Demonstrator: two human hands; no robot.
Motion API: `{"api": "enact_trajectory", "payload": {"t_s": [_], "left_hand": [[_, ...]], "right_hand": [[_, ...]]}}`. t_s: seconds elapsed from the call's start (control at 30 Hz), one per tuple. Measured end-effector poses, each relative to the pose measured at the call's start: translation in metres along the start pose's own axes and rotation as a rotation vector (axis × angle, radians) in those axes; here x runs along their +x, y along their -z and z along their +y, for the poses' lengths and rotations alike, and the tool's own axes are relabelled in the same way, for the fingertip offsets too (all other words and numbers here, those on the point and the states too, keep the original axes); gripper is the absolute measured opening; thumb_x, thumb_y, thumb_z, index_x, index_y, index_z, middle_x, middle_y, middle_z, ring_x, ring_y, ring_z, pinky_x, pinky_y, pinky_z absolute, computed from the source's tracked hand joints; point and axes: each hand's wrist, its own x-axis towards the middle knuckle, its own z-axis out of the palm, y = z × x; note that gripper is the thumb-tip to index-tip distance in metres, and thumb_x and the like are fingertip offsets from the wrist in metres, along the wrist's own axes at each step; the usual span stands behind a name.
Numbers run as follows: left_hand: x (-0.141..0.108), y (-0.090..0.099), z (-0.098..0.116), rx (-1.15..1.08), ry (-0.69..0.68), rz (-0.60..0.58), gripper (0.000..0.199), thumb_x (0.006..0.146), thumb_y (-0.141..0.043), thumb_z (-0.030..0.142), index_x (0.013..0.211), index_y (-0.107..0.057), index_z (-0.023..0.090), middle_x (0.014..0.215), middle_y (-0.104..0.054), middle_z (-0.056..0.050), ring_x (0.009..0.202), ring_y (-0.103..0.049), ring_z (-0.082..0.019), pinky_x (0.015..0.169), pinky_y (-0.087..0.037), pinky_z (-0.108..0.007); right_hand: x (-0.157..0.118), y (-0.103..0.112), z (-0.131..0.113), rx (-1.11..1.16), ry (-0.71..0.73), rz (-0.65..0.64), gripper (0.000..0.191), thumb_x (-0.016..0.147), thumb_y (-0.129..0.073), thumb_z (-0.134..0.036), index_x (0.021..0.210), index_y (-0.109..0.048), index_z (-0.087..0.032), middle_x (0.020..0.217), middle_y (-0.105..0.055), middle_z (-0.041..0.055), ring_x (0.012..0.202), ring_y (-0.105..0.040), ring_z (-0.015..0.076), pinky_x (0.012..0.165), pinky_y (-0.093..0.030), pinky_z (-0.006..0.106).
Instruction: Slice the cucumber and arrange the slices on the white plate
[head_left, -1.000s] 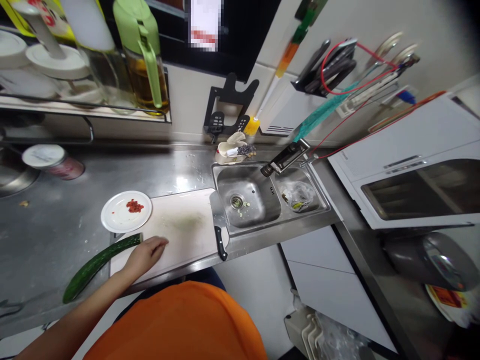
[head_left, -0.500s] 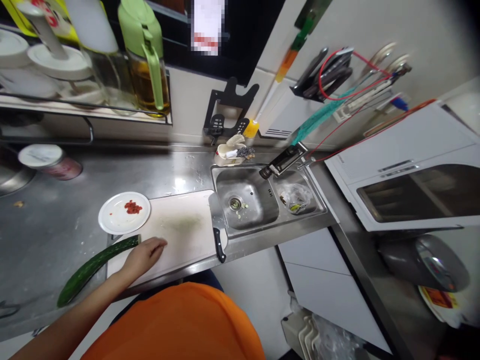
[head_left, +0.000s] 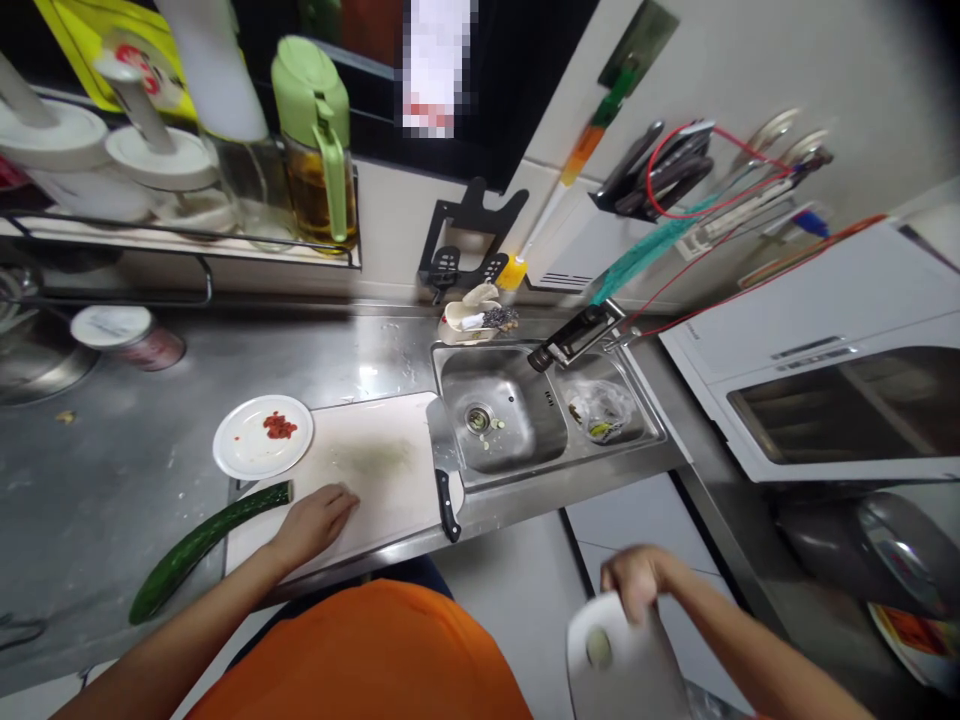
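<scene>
My left hand [head_left: 319, 522] rests on the white cutting board [head_left: 405, 430], its fingers drawn together; whether anything is under them is hidden. Beside it lies a long green cucumber [head_left: 202, 543] with a cut end on the board's left part. A white plate [head_left: 255, 455] with small red pieces [head_left: 280, 426] overlaps the board's upper left corner. At the lower right, my right hand [head_left: 636, 580] grips the edge of a white panel with an oval hole [head_left: 619, 665]. A knife with a black handle [head_left: 448, 505] lies at the board's right edge.
Right of the board is a steel double sink [head_left: 517, 463] with scraps near the drain and a plastic bag [head_left: 604, 405] in the smaller basin. A tin [head_left: 135, 338] stands at the back left, under a rack with an oil bottle [head_left: 319, 150]. White cabinets are at the right.
My right hand has come into view at the lower right, gripping the white panel. The whole view has shifted slightly, while my left hand stays on the board.
</scene>
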Motion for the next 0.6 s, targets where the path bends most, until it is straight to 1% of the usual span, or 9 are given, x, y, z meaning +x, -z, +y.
{"api": "enact_trajectory", "payload": {"t_s": [0.03,0.07,0.13,0.17,0.23,0.3,0.4,0.53,0.6], "left_hand": [[0.002,-0.001,0.001,0.017,-0.002,-0.002,0.026,0.091,-0.039,0.027,0.100,-0.063,0.022,0.094,-0.064,-0.006,0.084,-0.060,-0.016,0.073,-0.048,-0.027],[0.003,-0.002,0.001,0.033,0.001,-0.004,0.025,0.090,-0.039,0.027,0.100,-0.062,0.023,0.093,-0.063,-0.005,0.084,-0.059,-0.016,0.073,-0.047,-0.027],[0.005,-0.004,0.002,0.056,0.012,-0.010,0.024,0.090,-0.040,0.027,0.100,-0.062,0.023,0.095,-0.063,-0.005,0.084,-0.058,-0.016,0.073,-0.047,-0.027],[0.005,-0.004,0.002,0.063,0.017,-0.014,0.024,0.090,-0.040,0.027,0.100,-0.062,0.023,0.095,-0.062,-0.005,0.084,-0.058,-0.016,0.073,-0.047,-0.028],[0.005,-0.006,0.002,0.066,0.027,-0.018,0.023,0.090,-0.040,0.025,0.099,-0.061,0.023,0.097,-0.062,-0.005,0.084,-0.058,-0.016,0.074,-0.047,-0.028],[0.005,-0.007,0.002,0.065,0.032,-0.018,0.022,0.090,-0.040,0.024,0.099,-0.061,0.023,0.097,-0.061,-0.006,0.084,-0.058,-0.015,0.074,-0.047,-0.028],[0.004,-0.008,0.002,0.069,0.028,-0.032,0.023,0.089,-0.040,0.021,0.099,-0.060,0.022,0.098,-0.061,-0.006,0.084,-0.058,-0.016,0.074,-0.047,-0.028],[0.006,-0.008,0.004,0.068,0.048,-0.022,0.023,0.088,-0.040,0.019,0.100,-0.060,0.021,0.099,-0.060,-0.007,0.085,-0.057,-0.016,0.075,-0.048,-0.028],[0.007,-0.008,0.005,0.059,0.058,-0.002,0.023,0.087,-0.041,0.018,0.099,-0.060,0.021,0.098,-0.060,-0.006,0.085,-0.057,-0.016,0.076,-0.048,-0.028]], "right_hand": [[0.011,0.021,-0.018,-0.061,0.005,-0.163,0.021,0.048,-0.080,-0.017,0.064,-0.067,-0.018,0.057,-0.063,0.0037,0.047,-0.059,0.0159,0.038,-0.042,0.019],[0.023,0.041,-0.038,-0.097,0.025,-0.282,0.023,0.042,-0.077,-0.009,0.061,-0.067,-0.014,0.055,-0.063,0.0034,0.044,-0.058,0.0138,0.039,-0.042,0.017],[0.047,0.075,-0.082,-0.084,0.087,-0.316,0.025,0.042,-0.073,-0.006,0.065,-0.067,-0.013,0.059,-0.066,0.0019,0.049,-0.060,0.0120,0.046,-0.045,0.016],[0.059,0.087,-0.104,-0.053,0.129,-0.332,0.028,0.042,-0.072,-0.006,0.069,-0.068,-0.014,0.064,-0.068,0.0016,0.055,-0.063,0.0130,0.052,-0.048,0.017],[0.082,0.099,-0.149,0.143,0.266,-0.389,0.029,0.044,-0.072,-0.007,0.072,-0.067,-0.014,0.069,-0.070,0.0039,0.064,-0.066,0.0174,0.062,-0.053,0.024],[0.100,0.096,-0.192,0.315,0.374,-0.442,0.032,0.047,-0.072,-0.006,0.077,-0.066,-0.014,0.072,-0.071,0.0052,0.067,-0.067,0.0194,0.067,-0.055,0.030],[0.120,0.072,-0.251,0.549,0.516,-0.512,0.038,0.054,-0.069,-0.002,0.090,-0.065,-0.013,0.076,-0.072,0.0068,0.067,-0.067,0.0195,0.069,-0.056,0.035],[0.133,0.031,-0.319,0.834,0.560,-0.576,0.042,0.064,-0.064,0.001,0.103,-0.059,-0.012,0.083,-0.071,0.0088,0.070,-0.068,0.0212,0.069,-0.057,0.040],[0.137,0.015,-0.346,0.859,0.572,-0.577,0.044,0.068,-0.062,0.000,0.109,-0.055,-0.014,0.087,-0.071,0.0080,0.074,-0.068,0.0203,0.071,-0.057,0.040]]}}
